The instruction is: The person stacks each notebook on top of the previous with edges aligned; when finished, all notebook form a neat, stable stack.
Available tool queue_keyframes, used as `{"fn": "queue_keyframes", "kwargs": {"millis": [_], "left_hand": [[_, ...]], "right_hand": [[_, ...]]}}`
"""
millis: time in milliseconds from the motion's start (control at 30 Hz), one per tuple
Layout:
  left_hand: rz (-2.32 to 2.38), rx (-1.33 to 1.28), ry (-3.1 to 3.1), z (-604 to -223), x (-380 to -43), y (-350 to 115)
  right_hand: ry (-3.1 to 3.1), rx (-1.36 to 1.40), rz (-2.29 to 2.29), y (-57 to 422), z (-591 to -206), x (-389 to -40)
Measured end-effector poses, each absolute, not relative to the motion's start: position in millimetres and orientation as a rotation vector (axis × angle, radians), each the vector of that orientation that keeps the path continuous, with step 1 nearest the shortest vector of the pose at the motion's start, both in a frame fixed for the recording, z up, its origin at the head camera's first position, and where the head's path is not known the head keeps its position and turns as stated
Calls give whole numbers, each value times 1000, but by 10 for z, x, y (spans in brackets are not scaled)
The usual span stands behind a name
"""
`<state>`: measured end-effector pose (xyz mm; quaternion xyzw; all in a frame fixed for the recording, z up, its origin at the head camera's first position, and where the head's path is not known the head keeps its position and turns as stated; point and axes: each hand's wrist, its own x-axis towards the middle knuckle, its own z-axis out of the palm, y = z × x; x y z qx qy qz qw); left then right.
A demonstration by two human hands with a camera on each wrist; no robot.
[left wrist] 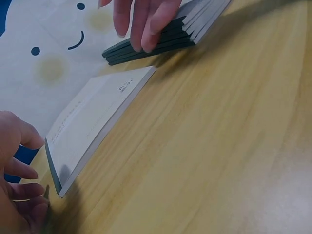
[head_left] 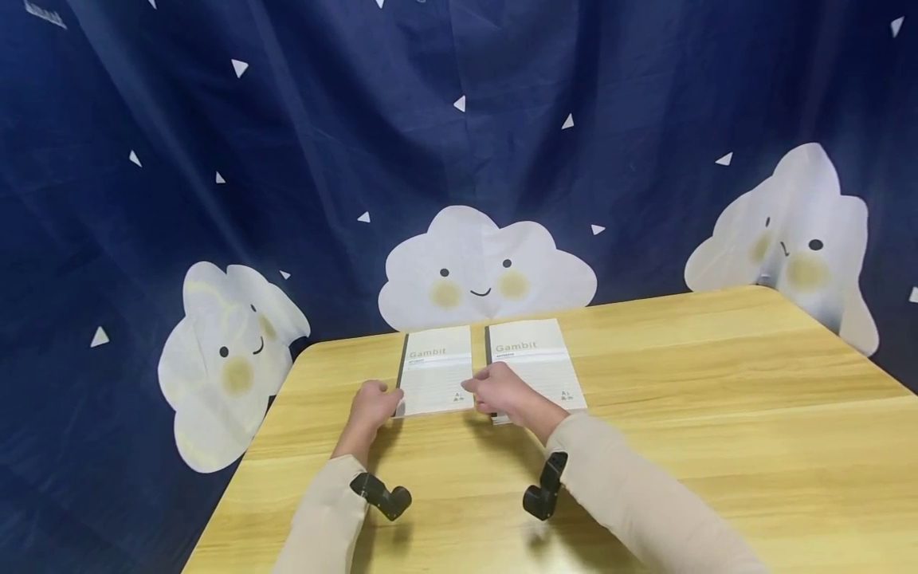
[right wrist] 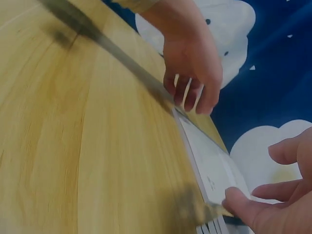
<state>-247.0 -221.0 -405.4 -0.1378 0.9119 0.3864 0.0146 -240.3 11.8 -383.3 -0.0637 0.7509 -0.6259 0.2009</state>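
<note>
Two white "Gambit" notebook piles lie side by side near the table's far edge. At the left lies a notebook (head_left: 433,383) with a dark spine, and my left hand (head_left: 373,405) is beside its spine, thumb at the edge. To the right is a stack of several notebooks (head_left: 541,371), whose layered dark spines (left wrist: 178,36) show in the left wrist view. My right hand (head_left: 505,391) hovers by the gap, over the stack's near left corner, fingertips close to the left notebook's right edge. Its fingers look spread in the right wrist view; neither hand grips anything.
The wooden table (head_left: 681,414) extends widely to the right and toward me. Behind it hangs a dark blue curtain (head_left: 308,119) with smiling clouds and white triangles. Each sleeve carries a black wrist camera mount (head_left: 383,496).
</note>
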Motion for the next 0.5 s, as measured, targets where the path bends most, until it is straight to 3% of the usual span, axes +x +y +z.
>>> {"fn": "queue_keyframes", "kwargs": {"millis": [500], "left_hand": [[1155, -484, 2806, -4006, -2555, -2205]], "right_hand": [[2035, 28, -1777, -171, -3814, -2478]]}}
